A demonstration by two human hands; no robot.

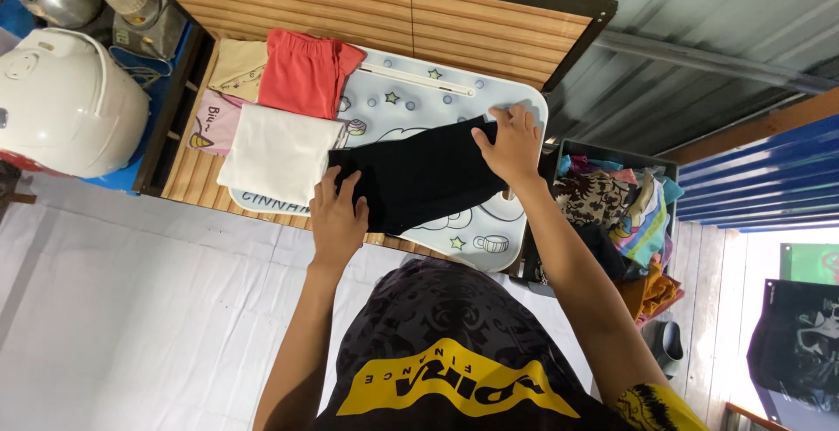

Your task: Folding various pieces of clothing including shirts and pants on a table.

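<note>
On top of a pale blue printed folding table (419,90) lies a black garment (418,176), stretched out slantwise across the board. The person's left hand (338,214) rests at the garment's lower left end, fingers bent down onto the cloth and pinching its edge. The right hand (509,144) presses flat on the upper right end, fingers spread and open against the fabric near the table's corner. Just beside the black garment, touching its left end, sits a folded white cloth (278,153). Above that lies a folded coral-red garment (304,72), and further left a cream top (238,67) and a pink printed piece (212,121). The folding table stands on a slatted wooden surface (350,3). To the right, a dark crate (612,153) holds a heap of mixed coloured clothes (625,208). At far left sits a white rice cooker (65,103).
</note>
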